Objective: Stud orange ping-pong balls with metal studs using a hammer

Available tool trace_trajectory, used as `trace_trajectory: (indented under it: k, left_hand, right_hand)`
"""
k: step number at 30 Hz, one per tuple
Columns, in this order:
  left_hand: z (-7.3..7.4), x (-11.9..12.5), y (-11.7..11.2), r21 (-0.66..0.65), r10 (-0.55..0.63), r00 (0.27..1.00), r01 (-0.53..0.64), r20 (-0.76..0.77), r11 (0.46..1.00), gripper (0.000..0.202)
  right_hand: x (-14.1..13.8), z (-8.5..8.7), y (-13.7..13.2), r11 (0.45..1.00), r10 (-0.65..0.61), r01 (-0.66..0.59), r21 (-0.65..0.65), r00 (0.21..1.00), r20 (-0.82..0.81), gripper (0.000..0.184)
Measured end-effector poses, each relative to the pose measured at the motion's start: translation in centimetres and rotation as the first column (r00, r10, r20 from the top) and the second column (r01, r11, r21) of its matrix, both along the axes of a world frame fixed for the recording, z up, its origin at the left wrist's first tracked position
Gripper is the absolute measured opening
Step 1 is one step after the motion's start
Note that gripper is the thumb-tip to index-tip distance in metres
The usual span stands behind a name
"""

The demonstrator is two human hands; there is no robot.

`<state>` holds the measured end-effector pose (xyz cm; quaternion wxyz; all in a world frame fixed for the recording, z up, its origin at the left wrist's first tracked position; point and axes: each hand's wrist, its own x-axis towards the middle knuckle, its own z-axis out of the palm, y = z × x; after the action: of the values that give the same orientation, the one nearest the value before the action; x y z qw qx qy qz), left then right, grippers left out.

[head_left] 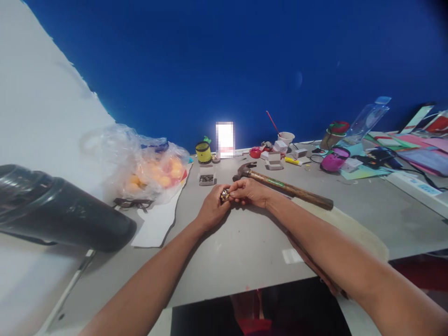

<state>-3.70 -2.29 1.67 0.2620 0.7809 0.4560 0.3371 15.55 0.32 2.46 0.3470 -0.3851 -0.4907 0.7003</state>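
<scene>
Above the grey table, my left hand [214,207] is closed around a small round object with a shiny, gold-and-dark studded surface [224,195]. My right hand [251,192] meets it from the other side, thumb and finger pinched together at the object's edge. Whatever lies in that pinch is too small to make out. Just beyond my hands sits an open little box of dark, shiny small pieces [206,179]. A claw hammer [287,185] with a wooden handle lies behind my right wrist, its head to the left.
A large dark bottle [66,210] leans in at left, near a plastic bag of orange fruit [157,170] and black glasses [133,203]. Along the blue wall stand a yellow pot [203,152], a white cup [287,138] and small boxes [275,161]. A power strip [415,189] lies right.
</scene>
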Motion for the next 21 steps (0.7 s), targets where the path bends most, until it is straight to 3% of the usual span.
trace_trajectory:
  k: [12,21]
  left_hand:
    - [-0.3,0.0,-0.1,-0.019,0.0,1.0,0.0,-0.002,1.0,0.022]
    - [-0.8,0.2,-0.1,-0.005,0.043,0.998,-0.043,-0.035,0.999,0.018]
  right_hand:
    - [-0.2,0.0,-0.1,0.999,0.0,-0.001,0.042,1.0,0.028,0.025]
    - [-1.1,0.7,-1.1,0.983,-0.096,0.076,0.167,0.989,0.116,0.017]
